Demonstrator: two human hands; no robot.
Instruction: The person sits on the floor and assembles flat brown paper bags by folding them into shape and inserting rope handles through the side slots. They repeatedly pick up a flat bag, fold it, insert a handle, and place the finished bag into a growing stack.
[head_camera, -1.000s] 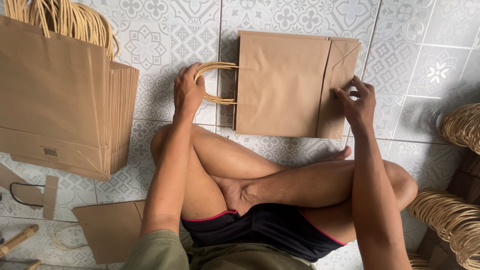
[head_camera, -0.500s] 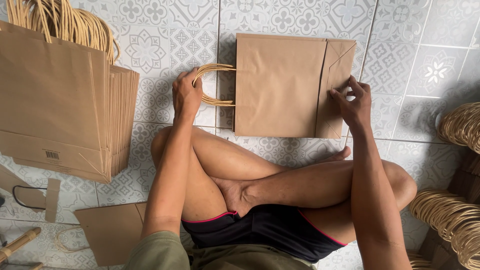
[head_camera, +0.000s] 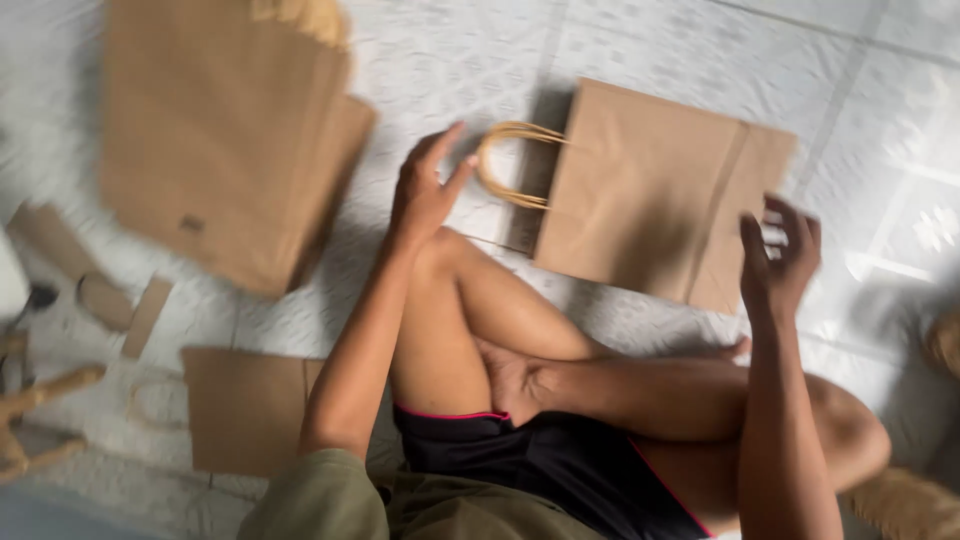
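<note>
A flat brown paper bag lies on the patterned tiled floor in front of my crossed legs, its twisted rope handle pointing left. My left hand hovers just left of the handle, fingers spread, holding nothing. At the bag's right end my right hand is lifted, fingers curled and apart, over the folded bottom flap. The picture is blurred by motion.
A stack of finished brown paper bags lies at upper left. A flat brown paper sheet and small paper strips rest on the floor at lower left. Coiled rope handles sit at the right edge.
Both hands have come off the bag: the left let go of the handle and the right lifted from the folded end. The view swung, so the bag now looks tilted.
</note>
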